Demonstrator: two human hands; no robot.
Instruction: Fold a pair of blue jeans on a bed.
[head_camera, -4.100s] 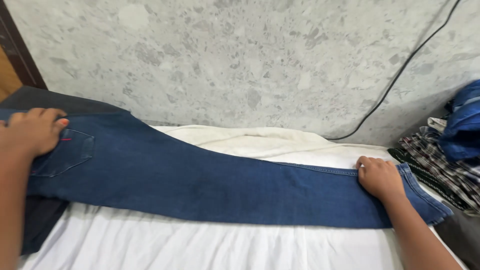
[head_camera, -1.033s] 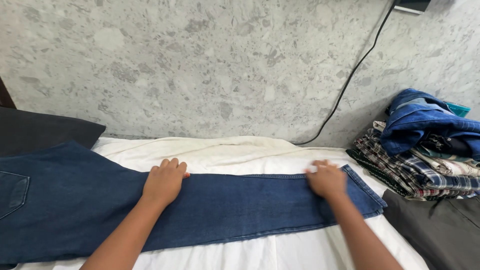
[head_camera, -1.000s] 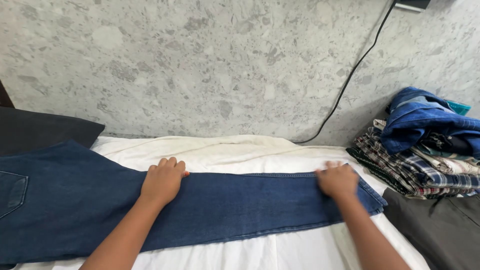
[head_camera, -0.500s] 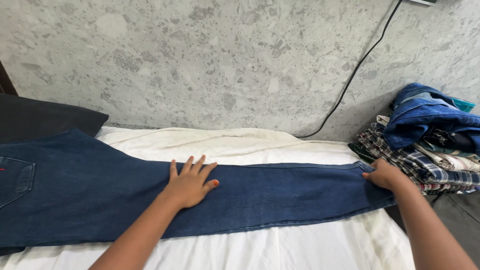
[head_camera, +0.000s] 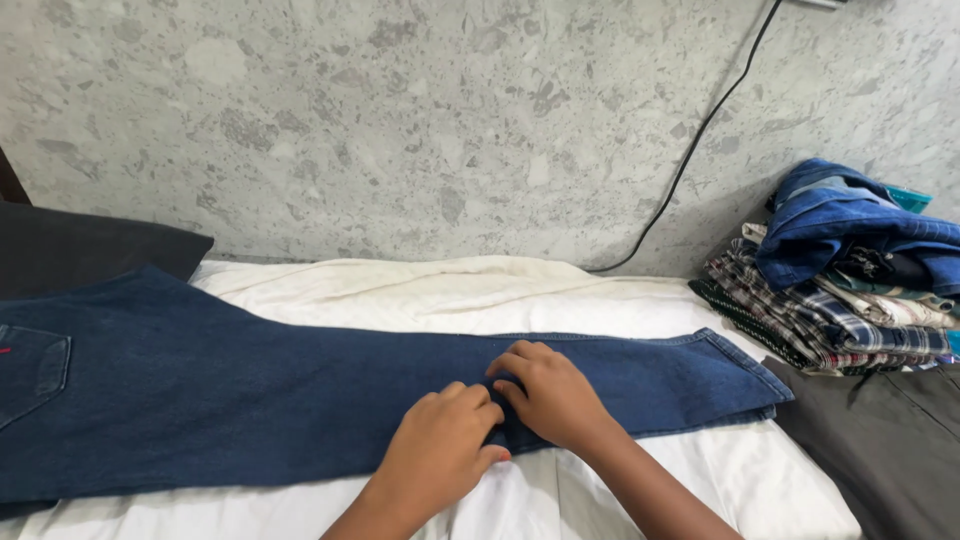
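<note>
Dark blue jeans (head_camera: 250, 400) lay flat across the white-sheeted bed (head_camera: 700, 490). Left hand (head_camera: 440, 455) and right hand (head_camera: 550, 395) met at the lower leg, fingers (head_camera: 500, 385) pinching the denim there.

Soft, even daylight is filling the scene, brightest on the white sheet (head_camera: 640, 310) and the speckled grey wall (head_camera: 400, 120), with no glare showing. Only faint shadows are lying under the hands near the middle. The picture is staying sharp throughout, bending slightly towards the left and right edges.
</note>
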